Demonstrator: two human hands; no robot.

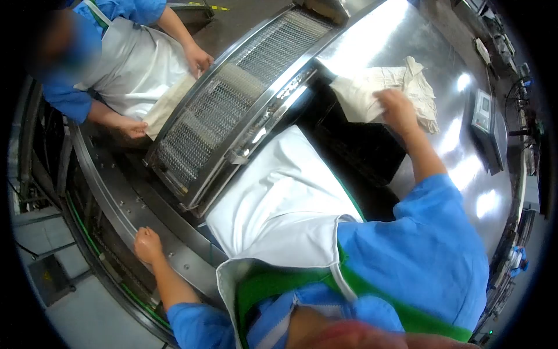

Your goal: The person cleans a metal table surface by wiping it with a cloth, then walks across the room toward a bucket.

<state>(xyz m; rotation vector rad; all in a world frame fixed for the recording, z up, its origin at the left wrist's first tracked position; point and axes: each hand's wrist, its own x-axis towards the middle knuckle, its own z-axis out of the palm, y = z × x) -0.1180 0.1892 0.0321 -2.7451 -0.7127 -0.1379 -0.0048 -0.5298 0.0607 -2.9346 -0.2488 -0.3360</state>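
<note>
My right hand (398, 111) reaches over the steel table, its fingers closed on an edge of a cream cloth (363, 96). That cloth lies partly bunched, one flap hanging over the table's near edge. Low on the left, my left hand (149, 245) is a loose fist beside the curved metal rail (189, 264), with nothing seen in it. Across the mesh conveyor (250, 72), a co-worker's two hands hold another cream cloth strip (170, 106) at the conveyor's far side.
The shiny steel table (459, 192) fills the right side, with a digital scale (487, 125) on it. A dark gap (366, 151) lies between table and conveyor. The co-worker (136, 52) in a white apron stands opposite. My white apron (279, 192) is close to the conveyor frame.
</note>
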